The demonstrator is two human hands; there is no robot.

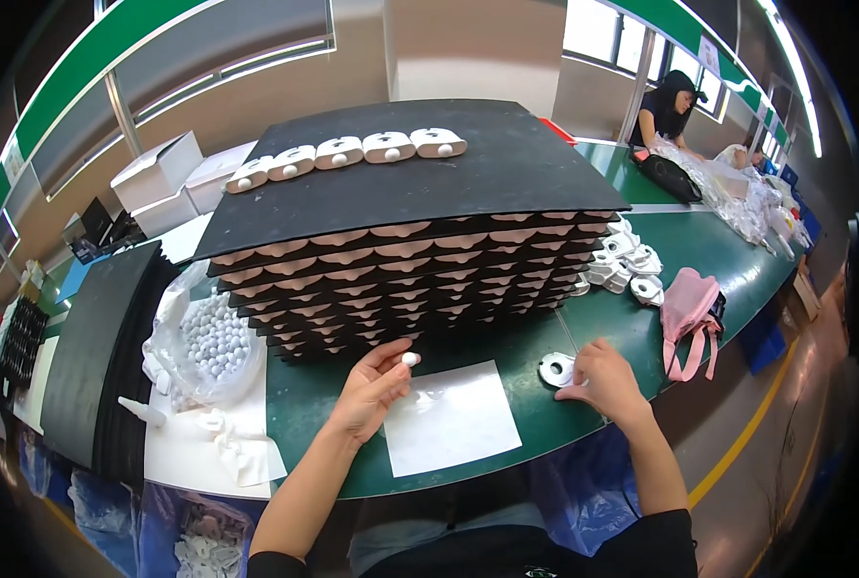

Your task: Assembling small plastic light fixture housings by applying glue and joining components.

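In my left hand (367, 393) I hold a small white ball (410, 358), pinched at the tips of thumb and forefinger, so it sits at the right end of my fingers, in front of the stack of black boards (420, 207) and near the upper left corner of the white sheet (454, 419). My right hand (605, 381) has its thumb and fingers drawn in around the right end of a white ring-shaped part (551, 370); most of the part juts out to the left of my fingertips. I cannot tell whether it touches the green table (343, 467) beneath. The part is to the right of the sheet, well apart from the ball. A bag of white balls (216, 337) lies to my left, and a pink bag (689, 303) beyond my right hand.
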